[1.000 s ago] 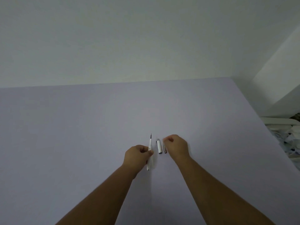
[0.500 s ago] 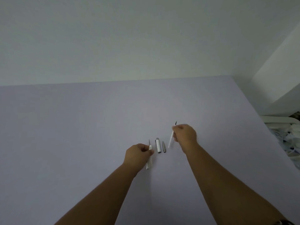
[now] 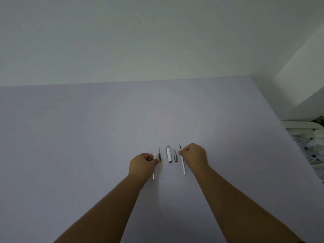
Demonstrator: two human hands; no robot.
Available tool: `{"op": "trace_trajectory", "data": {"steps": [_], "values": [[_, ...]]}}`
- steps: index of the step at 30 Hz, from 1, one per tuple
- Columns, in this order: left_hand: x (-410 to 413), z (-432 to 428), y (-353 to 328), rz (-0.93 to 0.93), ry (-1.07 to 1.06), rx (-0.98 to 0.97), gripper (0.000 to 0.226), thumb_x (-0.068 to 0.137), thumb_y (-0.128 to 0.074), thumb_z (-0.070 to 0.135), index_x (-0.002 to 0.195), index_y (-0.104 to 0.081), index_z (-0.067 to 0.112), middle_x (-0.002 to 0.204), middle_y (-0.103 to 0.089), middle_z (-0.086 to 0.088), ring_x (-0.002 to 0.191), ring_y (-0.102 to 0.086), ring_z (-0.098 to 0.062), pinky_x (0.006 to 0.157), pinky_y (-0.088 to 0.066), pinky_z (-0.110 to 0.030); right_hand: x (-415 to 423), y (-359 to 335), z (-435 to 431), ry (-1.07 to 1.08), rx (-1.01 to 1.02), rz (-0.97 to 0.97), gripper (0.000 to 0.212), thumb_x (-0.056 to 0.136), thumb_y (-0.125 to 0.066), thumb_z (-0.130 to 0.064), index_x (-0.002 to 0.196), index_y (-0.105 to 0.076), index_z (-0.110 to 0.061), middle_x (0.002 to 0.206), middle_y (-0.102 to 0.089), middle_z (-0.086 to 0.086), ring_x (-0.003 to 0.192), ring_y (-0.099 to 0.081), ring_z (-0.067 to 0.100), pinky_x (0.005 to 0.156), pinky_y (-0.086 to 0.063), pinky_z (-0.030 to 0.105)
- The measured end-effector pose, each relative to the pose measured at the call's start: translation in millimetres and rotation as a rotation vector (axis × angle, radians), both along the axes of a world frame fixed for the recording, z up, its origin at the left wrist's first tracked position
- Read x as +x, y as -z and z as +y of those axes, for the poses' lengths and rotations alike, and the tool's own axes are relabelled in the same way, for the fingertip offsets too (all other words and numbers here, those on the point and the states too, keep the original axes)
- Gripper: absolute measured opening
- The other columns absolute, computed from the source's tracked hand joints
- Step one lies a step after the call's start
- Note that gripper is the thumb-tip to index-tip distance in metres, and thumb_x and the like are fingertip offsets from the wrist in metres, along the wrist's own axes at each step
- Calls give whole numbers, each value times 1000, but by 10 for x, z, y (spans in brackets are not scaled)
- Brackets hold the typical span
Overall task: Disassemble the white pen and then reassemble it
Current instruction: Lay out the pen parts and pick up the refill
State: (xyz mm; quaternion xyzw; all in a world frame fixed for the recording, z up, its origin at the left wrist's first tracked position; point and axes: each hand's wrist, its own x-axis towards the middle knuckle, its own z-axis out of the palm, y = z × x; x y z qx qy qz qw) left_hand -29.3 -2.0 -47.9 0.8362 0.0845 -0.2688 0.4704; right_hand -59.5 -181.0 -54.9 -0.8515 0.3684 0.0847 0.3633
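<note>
The white pen lies in pieces on the lilac table (image 3: 87,137). My left hand (image 3: 142,165) grips the white barrel (image 3: 154,174), whose lower end sticks out below my fist. A thin dark-tipped piece (image 3: 159,153) shows just right of my left fingers; I cannot tell whether I hold it. The white cap (image 3: 169,154) with its clip and the small metal tip cone (image 3: 175,155) lie between my hands. My right hand (image 3: 193,157) pinches the thin white refill (image 3: 183,165) near its dark point, to the right of the cone.
The table's right edge runs diagonally down the right side. Beyond it sits a white rack (image 3: 298,126) with cluttered white and dark items (image 3: 315,151). A plain wall stands behind the table.
My right hand drew the refill out of the barrel, carried it up and right, then brought it down to the right of the metal cone. My left hand stayed put.
</note>
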Motion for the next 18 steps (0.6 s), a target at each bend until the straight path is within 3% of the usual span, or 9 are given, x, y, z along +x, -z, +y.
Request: {"op": "trace_trajectory", "data": {"steps": [3, 6, 9, 11, 13, 14, 18], "values": [[12, 10, 17, -9, 5, 12, 5, 81, -67, 26, 81, -66, 20, 77, -66, 1, 71, -60, -17, 79, -56, -36, 6, -61, 49, 27, -24, -60, 24, 87, -61, -25, 80, -66, -2, 79, -67, 16, 73, -59, 23, 69, -48, 31], [29, 33, 27, -20, -6, 30, 9, 82, -66, 27, 85, -67, 18, 80, -67, -2, 72, -61, -17, 73, -54, -32, 58, -207, 199, -43, -44, -165, 16, 87, -58, -23, 88, -66, -9, 93, -68, 10, 88, -63, 27, 78, -52, 36], [43, 76, 44, -49, -20, 86, 11, 83, -64, 27, 86, -68, 17, 77, -68, 0, 72, -61, -16, 66, -49, -27, 146, -268, 469, -312, -86, 16, 19, 88, -56, -29, 89, -66, -13, 92, -67, 8, 88, -63, 28, 73, -50, 34], [52, 117, 60, -62, -38, 109, 11, 83, -64, 26, 88, -68, 17, 73, -65, 5, 69, -59, -11, 60, -45, -23, 196, -242, 634, -465, -179, 179, 23, 88, -57, -25, 104, -65, -11, 116, -64, 11, 100, -63, 29, 76, -49, 33], [63, 161, 78, -66, -50, 120, 12, 84, -64, 25, 90, -68, 16, 72, -64, 8, 68, -58, -8, 58, -43, -22, 227, -184, 753, -547, -243, 291, 34, 86, -59, -14, 119, -58, -9, 145, -44, 15, 118, -56, 30, 89, -49, 35], [67, 185, 86, -63, -52, 124, 13, 84, -64, 26, 92, -68, 17, 73, -64, 7, 69, -58, -8, 59, -42, -23, 242, -161, 800, -562, -263, 321, 37, 86, -58, -10, 122, -56, -9, 148, -39, 16, 124, -52, 29, 94, -47, 36], [62, 269, 99, -58, -58, 136, 20, 84, -64, 27, 102, -68, 17, 86, -68, 2, 76, -60, -13, 63, -43, -22, 310, -118, 901, -510, -224, 390, 34, 87, -56, -8, 121, -57, -7, 139, -52, 12, 128, -48, 26, 97, -45, 36]]}}
